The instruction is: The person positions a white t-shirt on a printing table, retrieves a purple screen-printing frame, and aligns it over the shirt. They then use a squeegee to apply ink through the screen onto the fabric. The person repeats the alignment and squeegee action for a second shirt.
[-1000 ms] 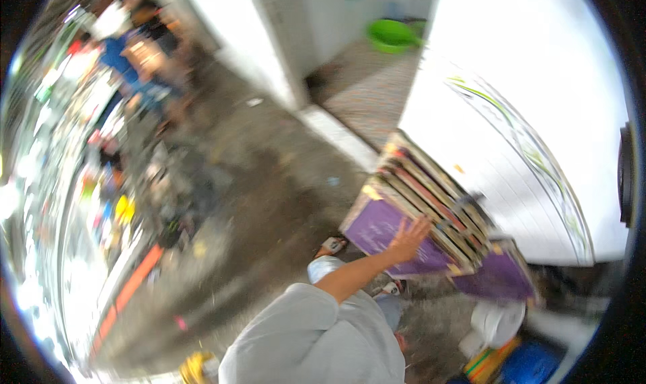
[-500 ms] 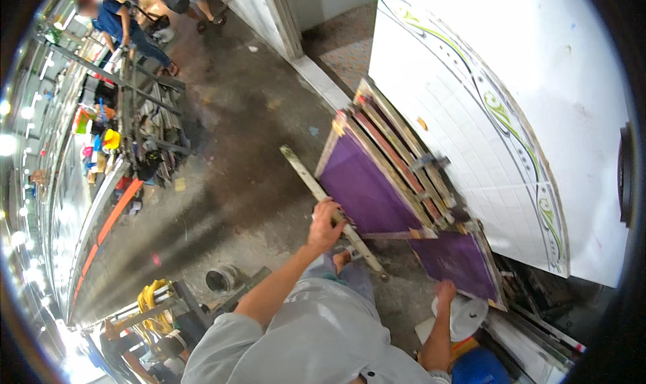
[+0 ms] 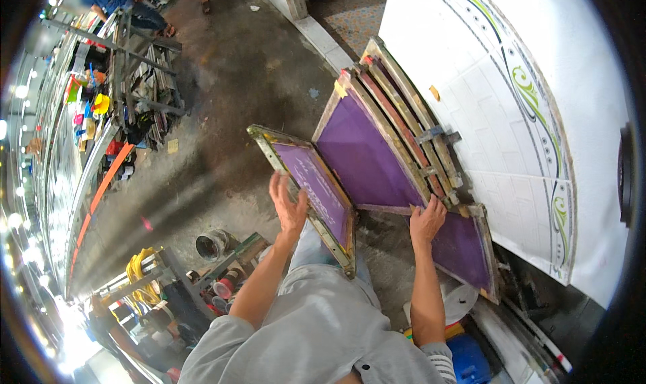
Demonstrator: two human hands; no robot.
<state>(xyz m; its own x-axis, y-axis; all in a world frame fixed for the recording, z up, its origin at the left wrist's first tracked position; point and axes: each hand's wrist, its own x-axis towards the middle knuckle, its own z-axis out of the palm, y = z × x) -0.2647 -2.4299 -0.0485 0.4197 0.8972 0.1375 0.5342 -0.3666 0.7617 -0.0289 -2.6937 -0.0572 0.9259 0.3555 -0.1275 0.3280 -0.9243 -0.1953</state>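
Note:
My left hand [image 3: 288, 209] has its fingers spread at the outer edge of a purple screen frame [image 3: 311, 181] with white markings, which stands tilted apart from the others by my legs. My right hand [image 3: 426, 219] has bent fingers on the lower corner of the front frame [image 3: 360, 152] in a leaning stack of wood-edged screens [image 3: 404, 115]. A smaller purple screen [image 3: 461, 253] stands behind that hand, to the right of my forearm.
A white tiled panel [image 3: 484, 101] rises at the right beside a doorway step [image 3: 316, 41]. Co-workers [image 3: 128, 4] are by a cluttered rack [image 3: 148, 81] at upper left. A bucket [image 3: 214, 245], yellow hose [image 3: 141, 276] and blue container [image 3: 471, 360] are low in view.
The separate frame has swung to show its purple face. My left hand has loosened and moved to its outer edge. My right hand has risen to the front frame of the stack.

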